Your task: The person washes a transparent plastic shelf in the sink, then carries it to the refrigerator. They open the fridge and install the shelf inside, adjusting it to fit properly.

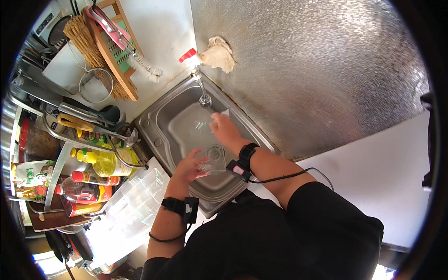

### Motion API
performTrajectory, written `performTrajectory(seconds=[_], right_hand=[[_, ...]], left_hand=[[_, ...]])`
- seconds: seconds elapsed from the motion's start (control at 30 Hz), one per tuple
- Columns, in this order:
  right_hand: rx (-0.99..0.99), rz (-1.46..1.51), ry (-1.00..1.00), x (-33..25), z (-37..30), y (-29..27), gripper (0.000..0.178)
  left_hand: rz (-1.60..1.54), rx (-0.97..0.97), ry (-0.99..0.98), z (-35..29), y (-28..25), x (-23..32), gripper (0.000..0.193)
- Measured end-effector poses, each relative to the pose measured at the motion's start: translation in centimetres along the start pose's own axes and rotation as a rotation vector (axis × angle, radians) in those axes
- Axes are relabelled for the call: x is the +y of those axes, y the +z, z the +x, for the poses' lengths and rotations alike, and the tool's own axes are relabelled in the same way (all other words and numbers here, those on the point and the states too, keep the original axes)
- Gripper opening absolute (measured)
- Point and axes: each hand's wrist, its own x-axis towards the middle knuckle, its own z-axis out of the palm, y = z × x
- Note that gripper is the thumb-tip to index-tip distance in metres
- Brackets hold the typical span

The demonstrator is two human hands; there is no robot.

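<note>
A clear, see-through plastic container (215, 171) is over the stainless steel sink (170, 100), its outline hard to make out against the metal. My left hand (188, 168) grips its near left side, fingers spread along the edge. At the far right side, my right hand (226, 129) has its fingers bent against the clear plastic, a corner of which shows just beyond them. Beyond my right hand is the tap (204, 99) with a red handle (187, 55); whether water runs cannot be made out. Below the container lies the round drain (215, 153).
Several clear containers (144, 196) stand on the white counter left of the sink. A metal rack (56, 172) beside them carries bottles (105, 161) and ladles. A grater (122, 56) and a straw brush (84, 42) hang on the wall. Metal sheeting (298, 65) rises behind the sink.
</note>
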Motion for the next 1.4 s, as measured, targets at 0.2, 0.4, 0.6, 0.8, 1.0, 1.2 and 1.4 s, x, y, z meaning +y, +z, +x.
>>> performTrajectory(seconds=[0.2, 0.4, 0.6, 0.8, 1.0, 1.2, 1.4], right_hand=[[-0.409, -0.107, -0.119, 3.2, -1.8, 4.2, 0.012], [-0.582, -0.143, 0.093, 6.2, -3.4, 6.0, 0.013], [-1.069, -0.169, 0.023, 7.8, 0.7, 5.3, 0.019], [-0.542, -0.088, -0.084, 5.4, 6.7, 2.7, 0.024], [-0.287, 0.059, -0.179, -3.1, 15.5, -1.3, 0.013], [0.165, -0.302, -0.671, -7.3, 20.2, 1.0, 0.010], [0.055, -0.584, -0.626, -7.6, 21.2, 3.3, 0.014]], left_hand=[[0.048, 0.127, 0.003, 2.0, 0.3, -0.3, 0.057], [0.125, 0.246, -0.015, 4.4, -0.2, -0.9, 0.052], [0.243, 0.525, 0.104, 8.9, -1.1, -1.2, 0.043], [-0.055, 0.613, 0.136, 13.3, -3.8, -0.7, 0.034], [-0.326, 0.512, 0.236, 18.4, -3.9, -1.2, 0.027], [-0.309, 0.450, 0.255, 21.4, -1.9, -1.0, 0.029], [-0.374, 0.390, 0.278, 21.8, -1.5, -2.6, 0.025]])
